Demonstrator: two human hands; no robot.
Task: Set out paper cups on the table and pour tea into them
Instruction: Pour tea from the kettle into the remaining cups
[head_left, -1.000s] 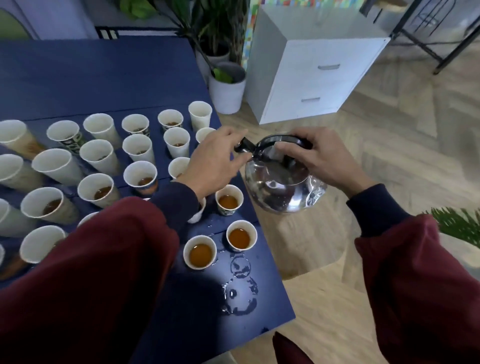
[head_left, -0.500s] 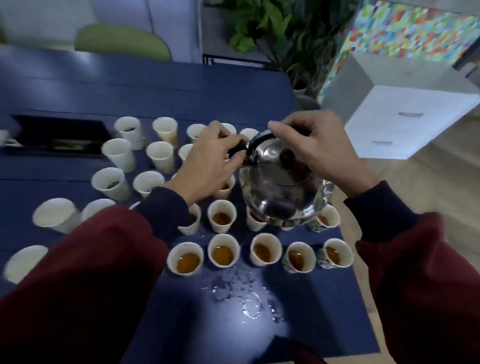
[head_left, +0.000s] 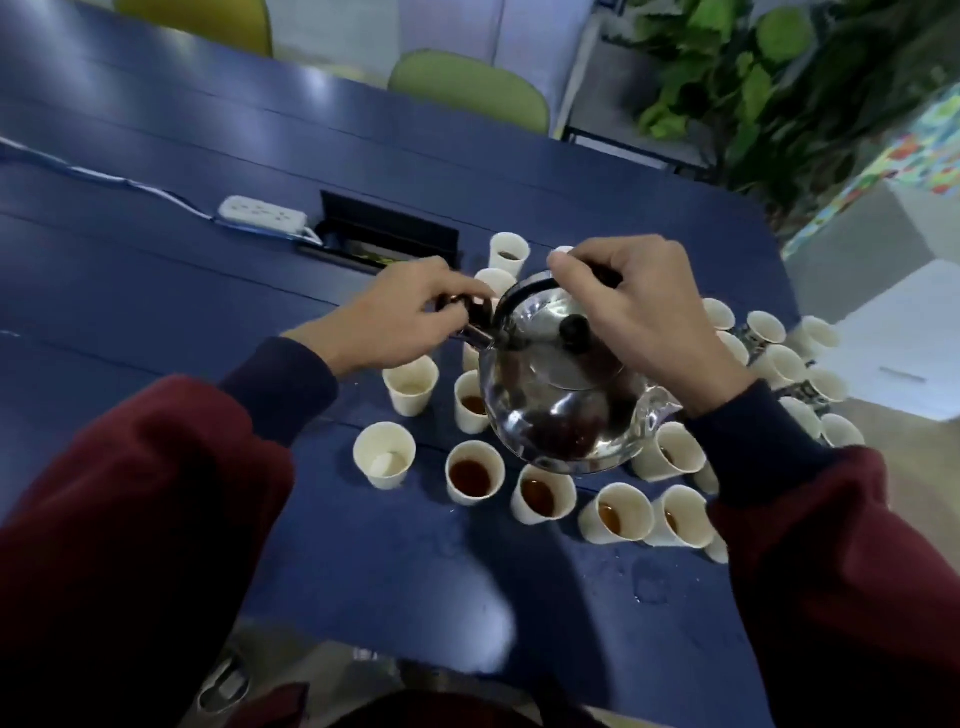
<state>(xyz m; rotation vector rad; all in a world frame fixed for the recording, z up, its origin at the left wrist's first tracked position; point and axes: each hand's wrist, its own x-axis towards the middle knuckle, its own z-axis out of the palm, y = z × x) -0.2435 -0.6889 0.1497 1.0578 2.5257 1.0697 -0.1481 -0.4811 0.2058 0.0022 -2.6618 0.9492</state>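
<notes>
A white power strip lies beside a black cable hatch; green chair and plant beyond.

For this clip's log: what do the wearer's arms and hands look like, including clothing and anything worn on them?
Both arms are in loose dark-red sleeves, the left sleeve and the right sleeve. A navy inner layer sticks out at each wrist as the left cuff and the right cuff. The left hand and right hand are bare: no gloves, and no ring or watch shows.

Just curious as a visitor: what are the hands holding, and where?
A steel kettle: the right hand grips its black top handle; the left hand pinches a dark stub at its side.
</notes>
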